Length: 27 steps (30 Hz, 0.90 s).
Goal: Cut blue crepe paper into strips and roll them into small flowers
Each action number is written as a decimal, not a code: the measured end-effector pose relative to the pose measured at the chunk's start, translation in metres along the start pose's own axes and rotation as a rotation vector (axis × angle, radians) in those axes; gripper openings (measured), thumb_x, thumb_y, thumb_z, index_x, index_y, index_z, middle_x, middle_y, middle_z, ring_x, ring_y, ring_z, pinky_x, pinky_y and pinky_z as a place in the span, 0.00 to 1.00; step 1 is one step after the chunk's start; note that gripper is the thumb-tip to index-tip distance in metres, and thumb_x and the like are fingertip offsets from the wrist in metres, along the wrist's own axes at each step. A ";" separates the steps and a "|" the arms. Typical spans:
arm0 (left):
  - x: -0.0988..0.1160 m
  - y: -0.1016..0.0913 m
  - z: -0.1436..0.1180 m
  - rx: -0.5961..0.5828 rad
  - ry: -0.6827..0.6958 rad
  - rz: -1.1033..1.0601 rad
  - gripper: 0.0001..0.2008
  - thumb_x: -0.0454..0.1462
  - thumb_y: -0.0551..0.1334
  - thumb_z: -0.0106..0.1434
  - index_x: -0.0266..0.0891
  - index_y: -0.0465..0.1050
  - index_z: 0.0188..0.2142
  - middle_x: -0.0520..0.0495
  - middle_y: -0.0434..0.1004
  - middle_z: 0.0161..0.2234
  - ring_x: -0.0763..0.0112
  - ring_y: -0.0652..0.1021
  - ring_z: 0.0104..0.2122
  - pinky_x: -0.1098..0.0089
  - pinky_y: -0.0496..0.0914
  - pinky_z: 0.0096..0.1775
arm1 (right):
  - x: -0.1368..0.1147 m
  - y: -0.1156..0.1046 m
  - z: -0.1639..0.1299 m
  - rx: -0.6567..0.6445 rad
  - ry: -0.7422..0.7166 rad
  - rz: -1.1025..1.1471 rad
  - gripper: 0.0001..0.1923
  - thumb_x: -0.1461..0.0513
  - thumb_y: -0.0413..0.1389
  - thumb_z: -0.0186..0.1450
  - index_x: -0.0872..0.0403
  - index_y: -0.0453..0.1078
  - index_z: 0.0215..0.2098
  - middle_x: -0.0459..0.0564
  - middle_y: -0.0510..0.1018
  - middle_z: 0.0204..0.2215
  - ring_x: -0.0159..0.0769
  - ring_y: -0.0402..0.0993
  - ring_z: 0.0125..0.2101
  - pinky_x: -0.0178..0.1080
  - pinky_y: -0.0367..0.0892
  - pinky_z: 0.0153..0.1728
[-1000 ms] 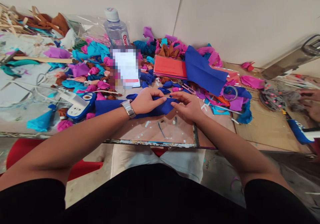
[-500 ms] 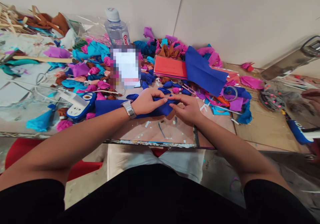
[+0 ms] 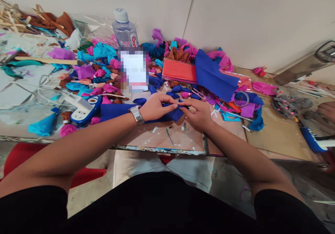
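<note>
A long strip of dark blue crepe paper (image 3: pixel 115 112) lies along the near side of the table, passing under my left wrist. My left hand (image 3: pixel 157 107), with a metal watch (image 3: pixel 136 114) at the wrist, pinches the strip near its right end. Close beside it, my right hand (image 3: pixel 196 113) grips that end between thumb and forefinger. A small bunched bit of the blue paper shows at the right fingertips. Behind the hands lie small wrapped blue and pink buds (image 3: pixel 173 95) and a pair of pink-handled scissors (image 3: pixel 199 93).
A water bottle (image 3: pixel 125 31) stands behind a blurred phone screen (image 3: pixel 137 68). Red paper (image 3: pixel 179 70) and a blue sheet (image 3: pixel 214 74) lie beyond my right hand. A power strip (image 3: pixel 87 112) is at left, a tape roll (image 3: pixel 241 98) at right. Another person's hand (image 3: pixel 327 110) shows at the far right.
The fingers of my right hand have curled in more around the strip's right end, and blue paper now bunches up there. My left hand stays nearly in place; the view shifts slightly.
</note>
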<state>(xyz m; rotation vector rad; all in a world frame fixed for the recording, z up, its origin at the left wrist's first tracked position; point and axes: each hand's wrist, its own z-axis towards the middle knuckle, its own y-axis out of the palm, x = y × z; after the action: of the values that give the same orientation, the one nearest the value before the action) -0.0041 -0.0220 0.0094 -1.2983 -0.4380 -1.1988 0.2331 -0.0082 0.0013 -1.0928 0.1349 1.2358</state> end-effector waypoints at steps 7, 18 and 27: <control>0.002 0.003 -0.001 0.027 0.005 -0.019 0.14 0.47 0.67 0.68 0.39 0.86 0.38 0.48 0.87 0.34 0.68 0.81 0.33 0.69 0.73 0.39 | 0.001 0.000 -0.001 0.015 -0.043 -0.025 0.08 0.56 0.63 0.71 0.44 0.84 0.45 0.48 0.88 0.41 0.41 0.85 0.42 0.45 0.78 0.49; 0.006 0.005 -0.003 0.061 -0.008 -0.024 0.15 0.48 0.67 0.68 0.40 0.86 0.40 0.47 0.88 0.36 0.66 0.83 0.36 0.68 0.75 0.42 | -0.003 0.004 0.000 0.027 -0.016 0.011 0.06 0.57 0.61 0.71 0.46 0.81 0.44 0.49 0.86 0.41 0.42 0.82 0.44 0.47 0.76 0.51; 0.007 0.006 -0.004 0.076 0.005 0.013 0.15 0.48 0.66 0.69 0.41 0.86 0.40 0.47 0.88 0.38 0.65 0.84 0.37 0.67 0.75 0.43 | -0.008 0.004 0.000 0.038 -0.009 0.003 0.06 0.57 0.60 0.72 0.47 0.80 0.43 0.49 0.85 0.41 0.42 0.81 0.44 0.47 0.75 0.51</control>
<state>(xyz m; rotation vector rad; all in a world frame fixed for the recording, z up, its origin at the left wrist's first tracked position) 0.0019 -0.0297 0.0108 -1.2314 -0.4658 -1.1635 0.2269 -0.0138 0.0036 -1.0539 0.1526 1.2359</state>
